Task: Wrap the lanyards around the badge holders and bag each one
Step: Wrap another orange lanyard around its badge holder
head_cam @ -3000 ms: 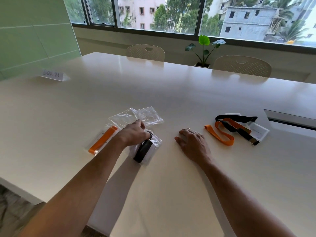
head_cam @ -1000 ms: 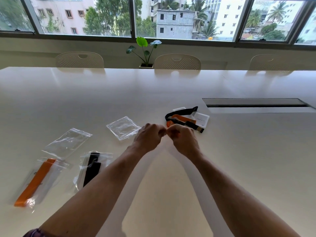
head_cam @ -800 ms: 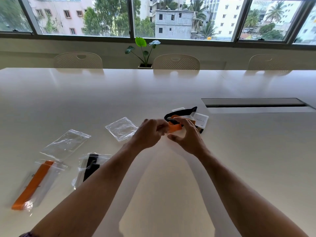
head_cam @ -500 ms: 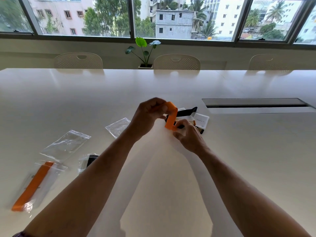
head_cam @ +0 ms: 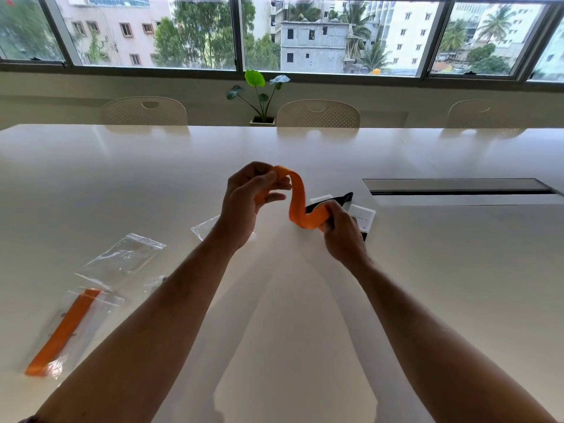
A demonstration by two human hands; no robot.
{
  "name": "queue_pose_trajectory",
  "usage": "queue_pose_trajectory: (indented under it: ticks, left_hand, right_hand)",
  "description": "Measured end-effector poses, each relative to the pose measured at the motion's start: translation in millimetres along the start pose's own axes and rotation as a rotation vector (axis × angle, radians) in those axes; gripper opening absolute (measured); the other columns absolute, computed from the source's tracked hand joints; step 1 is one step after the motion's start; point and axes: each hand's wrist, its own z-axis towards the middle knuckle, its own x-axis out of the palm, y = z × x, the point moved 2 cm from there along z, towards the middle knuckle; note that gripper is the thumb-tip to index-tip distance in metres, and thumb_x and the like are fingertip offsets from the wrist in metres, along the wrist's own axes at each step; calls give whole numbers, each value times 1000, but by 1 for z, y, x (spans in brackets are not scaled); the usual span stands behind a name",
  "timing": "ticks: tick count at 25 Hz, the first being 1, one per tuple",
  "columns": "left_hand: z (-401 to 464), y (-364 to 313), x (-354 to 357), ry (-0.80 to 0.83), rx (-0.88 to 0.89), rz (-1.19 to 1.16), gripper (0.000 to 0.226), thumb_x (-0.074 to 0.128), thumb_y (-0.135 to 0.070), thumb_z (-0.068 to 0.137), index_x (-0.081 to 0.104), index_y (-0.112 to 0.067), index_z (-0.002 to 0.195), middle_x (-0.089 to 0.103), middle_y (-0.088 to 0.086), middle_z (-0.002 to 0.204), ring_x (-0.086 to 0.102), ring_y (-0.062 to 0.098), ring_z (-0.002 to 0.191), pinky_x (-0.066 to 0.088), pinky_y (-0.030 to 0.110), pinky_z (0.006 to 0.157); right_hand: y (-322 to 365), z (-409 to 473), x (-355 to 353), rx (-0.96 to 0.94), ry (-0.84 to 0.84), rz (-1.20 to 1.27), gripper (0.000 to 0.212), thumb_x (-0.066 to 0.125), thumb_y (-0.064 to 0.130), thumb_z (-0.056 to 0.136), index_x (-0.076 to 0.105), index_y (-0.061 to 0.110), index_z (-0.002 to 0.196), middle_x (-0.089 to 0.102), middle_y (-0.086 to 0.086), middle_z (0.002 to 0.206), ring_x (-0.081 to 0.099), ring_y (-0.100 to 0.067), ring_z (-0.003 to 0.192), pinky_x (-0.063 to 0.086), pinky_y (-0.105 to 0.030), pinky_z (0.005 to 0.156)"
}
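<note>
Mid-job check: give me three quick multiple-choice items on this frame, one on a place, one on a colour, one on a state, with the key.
1. Where does the bagged orange lanyard lie?
A. near left of the table
B. by the plant
C. on a chair

2. What colour is the lanyard between the hands?
A. black
B. orange
C. green

3. What is the left hand doing?
A. resting flat
B. holding a bag
C. pinching the strap

Key: 1 A, it lies at the table's near left edge; 2 B, the strap is orange; 3 C, fingers curl on its upper end while the right hand grips the lower.
</note>
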Motion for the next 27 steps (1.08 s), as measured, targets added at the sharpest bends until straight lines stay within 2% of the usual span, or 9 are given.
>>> queue_pose_trajectory:
  ticks: [6, 11, 14, 17, 19, 21, 23, 24, 27]
  left_hand:
    - [-8, 32, -2, 75, -155, 149, 14, 52, -12, 75, 66, -12, 75, 72, 10, 87, 68, 28, 90, 55, 35, 74]
    - [-16, 61, 1, 191, -307, 627, 14, 68, -23, 81, 59, -23, 92, 67, -4, 95, 66, 19, 88, 56, 29, 69]
    - [-26, 77, 7, 259, -241, 877, 49, 76, -27, 81, 49, -26, 123, 54, -4, 127, 60, 15, 98, 53, 25, 71]
    - [-31, 87, 13, 277, -133, 1056, 58, 69, -41, 84, 46, -27, 135, 46, 2, 143, 49, 24, 122, 47, 43, 96]
    - [-33, 82, 20, 173, -108, 996, 48, 48, -56, 90, 52, -30, 130, 49, -1, 141, 42, 23, 127, 38, 46, 101]
    - [-31, 72, 25, 38, -66, 804, 55, 36, -64, 88, 54, -28, 126, 53, -3, 136, 43, 17, 124, 37, 42, 99]
    - [-27, 66, 29, 65, 37, 825, 63, 49, -69, 82, 54, -24, 125, 57, -3, 131, 45, 14, 120, 40, 36, 95]
    - [-25, 64, 30, 121, 93, 949, 64, 58, -67, 79, 54, -21, 123, 59, -1, 129, 47, 15, 117, 41, 34, 93]
    - [-19, 68, 29, 196, 99, 1132, 48, 73, -40, 82, 59, -14, 119, 64, 4, 126, 59, 25, 113, 46, 38, 96]
  right_hand:
    - [36, 21, -28, -24, -115, 187, 30, 41, -7, 92, 60, 9, 107, 67, -3, 89, 68, -26, 76, 59, -44, 64]
    - [51, 36, -42, -12, -151, 235, 30, 39, -7, 94, 59, 6, 112, 66, -1, 96, 68, -22, 78, 61, -42, 71]
    - [57, 41, -46, 14, -133, 346, 28, 38, -6, 97, 59, 3, 114, 68, -11, 98, 70, -28, 83, 60, -47, 76]
    - [64, 45, -51, 36, -93, 456, 26, 36, -5, 99, 56, 2, 114, 69, -17, 91, 72, -30, 68, 62, -48, 64]
    - [69, 46, -55, 46, -85, 529, 30, 34, -8, 97, 57, 4, 111, 68, -17, 83, 71, -30, 60, 61, -45, 59]
    - [74, 47, -56, 42, -71, 561, 33, 33, -11, 94, 57, 5, 110, 68, -19, 85, 71, -30, 63, 61, -46, 61]
    - [77, 49, -57, 30, -74, 539, 33, 34, -11, 93, 58, 5, 111, 68, -20, 91, 72, -32, 71, 61, -50, 68]
    - [79, 51, -57, 21, -82, 525, 33, 34, -10, 94, 58, 5, 110, 68, -19, 93, 72, -33, 76, 61, -51, 71]
    - [86, 54, -60, -3, -90, 592, 33, 33, -11, 94, 58, 7, 105, 68, -17, 86, 72, -34, 73, 61, -50, 67]
